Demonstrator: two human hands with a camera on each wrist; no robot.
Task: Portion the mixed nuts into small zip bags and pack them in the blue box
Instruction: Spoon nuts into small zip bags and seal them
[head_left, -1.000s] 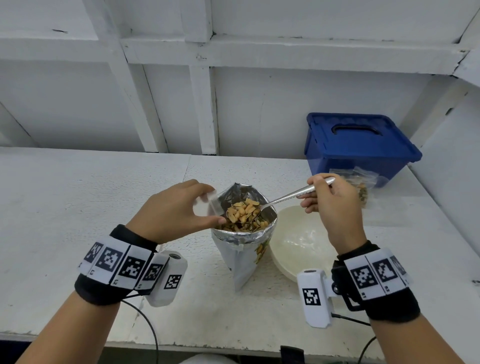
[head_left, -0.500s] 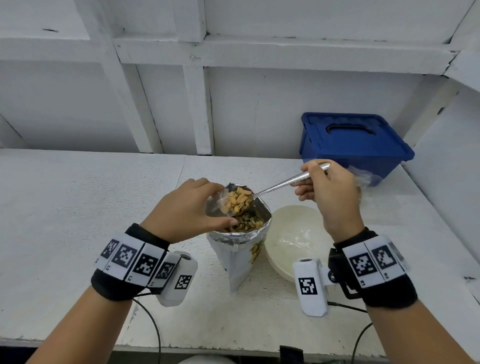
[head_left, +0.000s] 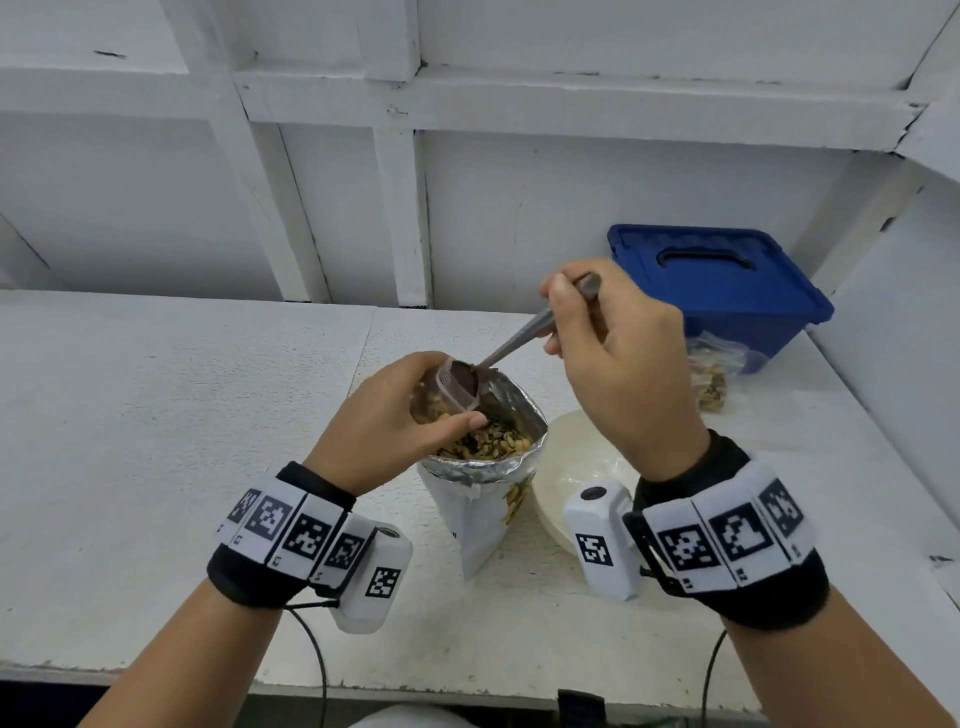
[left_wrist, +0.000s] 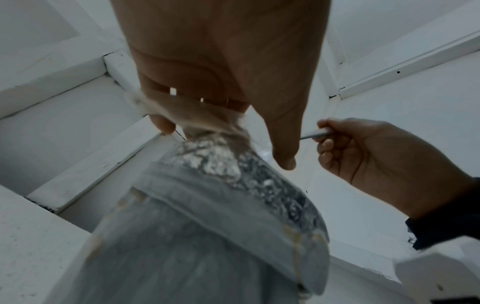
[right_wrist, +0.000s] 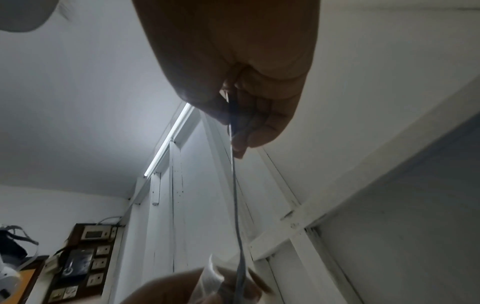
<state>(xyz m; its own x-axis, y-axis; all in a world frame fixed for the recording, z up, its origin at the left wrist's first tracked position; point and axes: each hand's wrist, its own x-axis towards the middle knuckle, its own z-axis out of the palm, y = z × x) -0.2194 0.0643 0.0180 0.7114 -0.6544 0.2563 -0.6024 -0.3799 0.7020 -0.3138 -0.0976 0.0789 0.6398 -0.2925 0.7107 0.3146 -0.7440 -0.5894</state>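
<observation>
Left hand (head_left: 387, 421): I see my fingers and thumb curled around a small clear zip bag (head_left: 453, 391), which I hold open just above the mouth of the foil nut pouch (head_left: 485, 499).
Right hand (head_left: 618, 358): it pinches the handle of a metal spoon (head_left: 524, 338); it is higher than the left hand and to its right.
Spoon: it is tilted down to the left, and its bowl sits inside the mouth of the zip bag.
Mixed nuts (head_left: 488, 441): they lie in the open pouch, directly under the left thumb; some are visible in the zip bag too.
Pouch: it stands upright on the white table (head_left: 156, 415), between my two wrists.
Bowl (head_left: 576, 467): cream colour, just beside the pouch on its right, under my right hand.
Blue box (head_left: 717, 291): lid on, far right at the wall, well apart from both hands.
Filled bag (head_left: 711, 374): it lies in front of the box.
</observation>
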